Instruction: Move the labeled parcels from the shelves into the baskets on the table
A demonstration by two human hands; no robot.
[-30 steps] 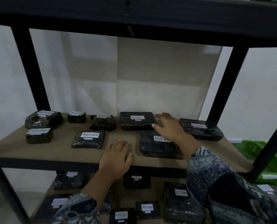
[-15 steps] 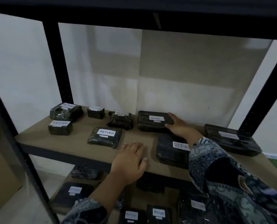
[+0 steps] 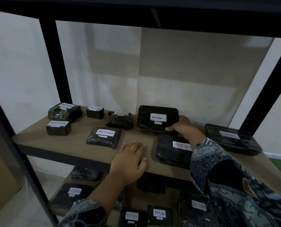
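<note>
right hand (image 3: 182, 127) around black return parcel (image 3: 157, 118), left hand (image 3: 130, 159) flat on shelf (image 3: 74, 143)

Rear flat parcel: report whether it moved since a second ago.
Yes: the rear flat parcel has tipped up, its back edge now higher than the lumpy parcel beside it; right hand grips its corner.

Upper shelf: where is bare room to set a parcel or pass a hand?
Bare: front-left strip of the shelf board before the small parcel and middle parcel; a gap between the gripped parcel and far-right parcel, behind the right hand. The left hand covers the centre gap. Crowded: the back-left cluster.
</note>
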